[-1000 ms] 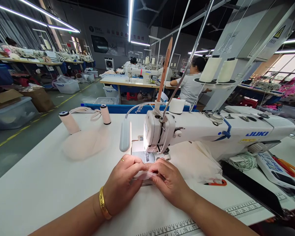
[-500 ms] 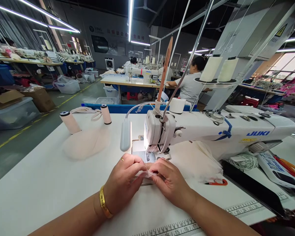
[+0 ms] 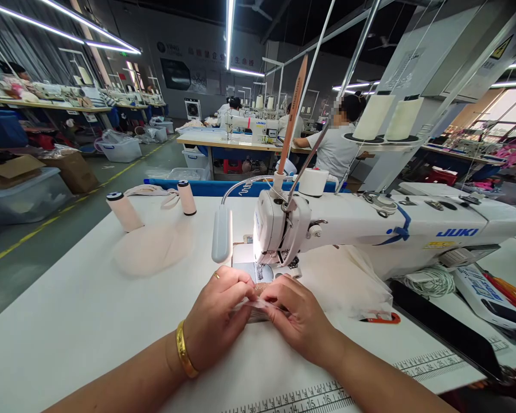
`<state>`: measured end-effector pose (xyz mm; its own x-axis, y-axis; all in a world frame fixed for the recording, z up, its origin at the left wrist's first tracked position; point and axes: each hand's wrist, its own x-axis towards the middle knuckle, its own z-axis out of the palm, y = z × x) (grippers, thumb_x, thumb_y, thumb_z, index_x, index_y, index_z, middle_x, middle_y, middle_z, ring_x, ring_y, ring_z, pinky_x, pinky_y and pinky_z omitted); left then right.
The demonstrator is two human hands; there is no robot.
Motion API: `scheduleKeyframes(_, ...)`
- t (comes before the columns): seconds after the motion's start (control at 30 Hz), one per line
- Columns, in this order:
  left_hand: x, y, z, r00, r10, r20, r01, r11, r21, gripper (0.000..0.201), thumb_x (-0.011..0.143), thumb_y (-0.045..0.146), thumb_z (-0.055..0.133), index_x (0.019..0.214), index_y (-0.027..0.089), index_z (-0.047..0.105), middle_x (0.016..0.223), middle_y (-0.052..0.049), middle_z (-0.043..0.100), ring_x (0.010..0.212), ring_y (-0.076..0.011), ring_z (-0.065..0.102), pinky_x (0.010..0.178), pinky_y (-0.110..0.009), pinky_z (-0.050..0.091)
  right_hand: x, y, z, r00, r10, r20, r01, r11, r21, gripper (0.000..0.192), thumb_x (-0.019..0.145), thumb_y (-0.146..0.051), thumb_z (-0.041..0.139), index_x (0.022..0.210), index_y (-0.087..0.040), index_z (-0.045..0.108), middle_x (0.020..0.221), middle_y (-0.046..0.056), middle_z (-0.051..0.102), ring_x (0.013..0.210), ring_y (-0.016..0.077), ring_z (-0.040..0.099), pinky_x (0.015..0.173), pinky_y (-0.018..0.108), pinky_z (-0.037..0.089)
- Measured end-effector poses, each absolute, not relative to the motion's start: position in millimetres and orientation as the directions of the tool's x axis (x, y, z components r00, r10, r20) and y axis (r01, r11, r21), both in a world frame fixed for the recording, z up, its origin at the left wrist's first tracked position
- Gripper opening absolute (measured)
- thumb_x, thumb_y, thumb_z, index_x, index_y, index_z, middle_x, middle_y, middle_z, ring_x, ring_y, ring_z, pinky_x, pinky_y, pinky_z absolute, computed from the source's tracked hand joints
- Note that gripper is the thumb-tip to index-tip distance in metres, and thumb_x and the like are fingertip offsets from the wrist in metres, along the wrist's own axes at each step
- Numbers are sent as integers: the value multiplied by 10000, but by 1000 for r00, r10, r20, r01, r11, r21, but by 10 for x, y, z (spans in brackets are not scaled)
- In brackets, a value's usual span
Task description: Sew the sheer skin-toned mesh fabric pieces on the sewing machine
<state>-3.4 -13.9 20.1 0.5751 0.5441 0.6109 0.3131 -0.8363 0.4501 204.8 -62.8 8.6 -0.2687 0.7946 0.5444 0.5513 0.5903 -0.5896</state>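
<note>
Both hands meet just in front of the needle of a white sewing machine (image 3: 279, 229). Between them a thin, sheer pale fabric (image 3: 260, 304) is stretched. My left hand (image 3: 221, 318), with a gold bangle at its wrist, pinches the fabric's left part. My right hand (image 3: 301, 318) pinches it from the right, its thumb and forefinger closed. The presser foot (image 3: 260, 272) stands just beyond the fingertips, apart from the fabric as far as I can see. Part of the fabric is hidden by the fingers.
Left on the table lie a sheer pale oval piece (image 3: 152, 249) and two thread cones (image 3: 124, 212). Right of the hands are more sheer fabric (image 3: 348, 281), orange-handled snips (image 3: 382, 318) and a black phone (image 3: 445, 330). A ruler strip (image 3: 309, 398) runs along the front edge. A co-worker (image 3: 335, 143) sits beyond.
The hands keep their hold at nearly the same place. The fabric between them looks slightly more spread out. The whole view has shifted a little.
</note>
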Motion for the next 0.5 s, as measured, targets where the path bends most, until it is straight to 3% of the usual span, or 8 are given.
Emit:
scheduleKeyframes(0.13, -35, -149, 208, 580, 571, 581, 298, -813, 501, 166, 919, 105, 507, 927, 221, 625, 979, -36, 686, 925, -213, 585, 827, -369, 499, 2034, -646, 138, -283, 777, 562, 513, 617, -596, 224, 1004, -151, 594, 1173, -297, 611, 1007, 22, 698, 915, 199, 627, 824, 347, 510)
scheduleKeyframes(0.33, -18, -139, 204, 593, 579, 559, 280, -799, 531, 151, 973, 153, 490, 926, 223, 616, 954, -36, 682, 911, -213, 578, 830, -370, 490, 2014, -609, 109, -247, 779, 576, 473, 615, -630, 114, 1001, -171, 611, 929, -259, 603, 893, 7, 658, 852, 181, 604, 780, 312, 502)
scheduleKeyframes(0.5, -16, -315, 346, 610, 585, 535, 286, -792, 539, 134, 988, 183, 510, 911, 231, 609, 963, -30, 683, 909, -207, 601, 822, -364, 512, 2098, -821, 387, -289, 809, 511, 487, 584, -649, 106, 1019, -212, 597, 921, -247, 617, 884, 4, 686, 822, 173, 605, 750, 298, 494)
